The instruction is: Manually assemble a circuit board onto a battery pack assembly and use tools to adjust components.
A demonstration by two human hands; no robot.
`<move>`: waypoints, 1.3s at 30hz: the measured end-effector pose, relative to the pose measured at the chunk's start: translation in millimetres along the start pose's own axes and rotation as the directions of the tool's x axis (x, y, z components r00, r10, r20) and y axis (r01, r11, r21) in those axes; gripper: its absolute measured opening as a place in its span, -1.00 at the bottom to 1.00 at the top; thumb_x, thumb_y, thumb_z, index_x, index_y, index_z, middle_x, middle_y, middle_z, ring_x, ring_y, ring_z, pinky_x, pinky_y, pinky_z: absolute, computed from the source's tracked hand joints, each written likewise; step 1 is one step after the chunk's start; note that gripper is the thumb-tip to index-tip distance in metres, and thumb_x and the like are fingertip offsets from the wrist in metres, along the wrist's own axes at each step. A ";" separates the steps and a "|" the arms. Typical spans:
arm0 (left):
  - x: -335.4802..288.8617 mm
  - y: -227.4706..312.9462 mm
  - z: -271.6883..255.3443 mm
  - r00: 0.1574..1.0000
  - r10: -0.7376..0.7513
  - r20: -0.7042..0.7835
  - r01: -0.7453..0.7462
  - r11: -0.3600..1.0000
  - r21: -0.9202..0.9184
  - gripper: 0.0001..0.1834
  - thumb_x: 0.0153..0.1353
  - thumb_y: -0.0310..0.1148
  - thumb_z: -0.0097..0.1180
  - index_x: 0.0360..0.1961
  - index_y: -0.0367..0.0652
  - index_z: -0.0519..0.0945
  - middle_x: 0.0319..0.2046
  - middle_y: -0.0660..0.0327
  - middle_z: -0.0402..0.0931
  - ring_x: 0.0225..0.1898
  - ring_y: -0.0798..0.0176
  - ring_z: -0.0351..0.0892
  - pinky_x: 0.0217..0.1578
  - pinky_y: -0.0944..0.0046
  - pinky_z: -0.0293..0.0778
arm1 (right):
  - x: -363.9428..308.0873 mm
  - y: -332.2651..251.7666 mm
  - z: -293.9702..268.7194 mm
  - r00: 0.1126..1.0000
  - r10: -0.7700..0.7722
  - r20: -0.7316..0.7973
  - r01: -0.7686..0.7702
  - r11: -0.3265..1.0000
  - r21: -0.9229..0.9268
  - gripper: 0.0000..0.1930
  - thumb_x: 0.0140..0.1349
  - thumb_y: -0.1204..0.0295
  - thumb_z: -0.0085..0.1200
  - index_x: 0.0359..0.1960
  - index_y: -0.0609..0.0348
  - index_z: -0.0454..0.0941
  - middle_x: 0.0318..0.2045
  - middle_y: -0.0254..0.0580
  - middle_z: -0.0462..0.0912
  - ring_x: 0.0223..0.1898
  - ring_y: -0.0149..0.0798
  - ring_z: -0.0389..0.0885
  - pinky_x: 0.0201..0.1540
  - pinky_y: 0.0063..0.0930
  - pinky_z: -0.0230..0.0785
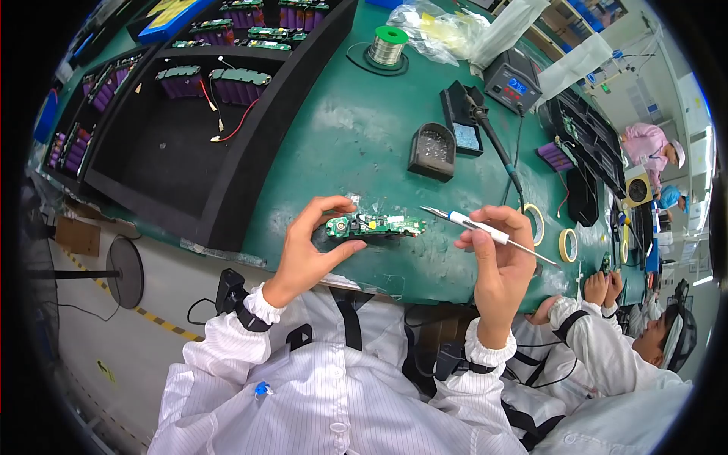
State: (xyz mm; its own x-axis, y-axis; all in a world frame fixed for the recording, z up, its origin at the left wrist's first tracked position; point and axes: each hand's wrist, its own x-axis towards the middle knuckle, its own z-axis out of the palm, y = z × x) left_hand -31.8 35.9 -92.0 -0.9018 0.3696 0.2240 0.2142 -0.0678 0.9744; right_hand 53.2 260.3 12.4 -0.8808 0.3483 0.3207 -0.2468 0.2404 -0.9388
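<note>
My left hand (305, 246) curls round the left end of a green circuit board (375, 225), thumb at its near edge and fingers at its far edge. The board carries small components, and dark material shows under it. In my right hand (500, 262) is a slim white pen-like tool (479, 227). Its dark, pointed end faces the board without touching it. A thin metal shaft sticks out past my fingers on the other side; whether it belongs to the same tool I cannot tell.
Left stands a black divided tray (250, 163) with purple battery packs (237, 86). Beyond the board are a solder spool (387, 47), a black scoop-shaped holder (432, 152), a soldering iron (497, 144) and its station (513, 80). Tape rolls (567, 245) and a co-worker (599, 334) are at right.
</note>
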 end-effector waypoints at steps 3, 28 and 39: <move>-1.0 -2.5 -1.4 1.000 -0.001 0.001 0.001 1.000 -0.029 -0.44 0.03 -0.55 0.47 0.09 -0.26 0.55 0.00 0.14 0.58 0.10 0.20 0.60 0.18 0.20 0.51 | -2.9 2.5 -1.7 0.999 0.026 -0.026 -0.025 0.999 0.038 -0.78 0.41 0.56 0.11 0.03 0.34 0.45 -0.11 -0.03 0.62 -0.27 -0.36 0.66 -0.18 -0.45 0.64; -3.5 -6.7 -5.0 0.999 0.027 -0.022 -0.028 0.998 -0.053 -0.55 0.04 -0.58 0.44 -0.01 -0.27 0.61 -0.08 0.13 0.61 -0.01 0.22 0.65 0.10 0.26 0.53 | -7.3 6.0 9.5 0.996 -0.084 0.014 0.084 0.996 0.031 -0.81 0.39 0.51 0.17 -0.06 0.32 0.48 -0.15 -0.04 0.59 -0.22 -0.33 0.63 -0.27 -0.50 0.59; -1.2 16.1 -8.5 0.972 0.220 -0.083 -0.207 0.968 0.141 -0.57 0.01 -0.54 0.44 -0.04 -0.23 0.64 -0.06 0.11 0.59 0.04 0.11 0.58 0.05 0.16 0.52 | -7.8 8.0 3.7 0.993 -0.068 -0.098 0.058 0.993 -0.098 -0.83 0.35 0.54 0.23 -0.10 0.32 0.53 -0.18 -0.11 0.62 -0.19 -0.31 0.66 -0.11 -0.52 0.50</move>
State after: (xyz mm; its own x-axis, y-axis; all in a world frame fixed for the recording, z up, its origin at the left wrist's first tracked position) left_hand -30.4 26.5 -76.3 -0.8605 0.2674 0.4335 0.4469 -0.0119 0.8945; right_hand 56.5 256.2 2.0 -0.8184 0.4181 0.3943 -0.2568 0.3478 -0.9017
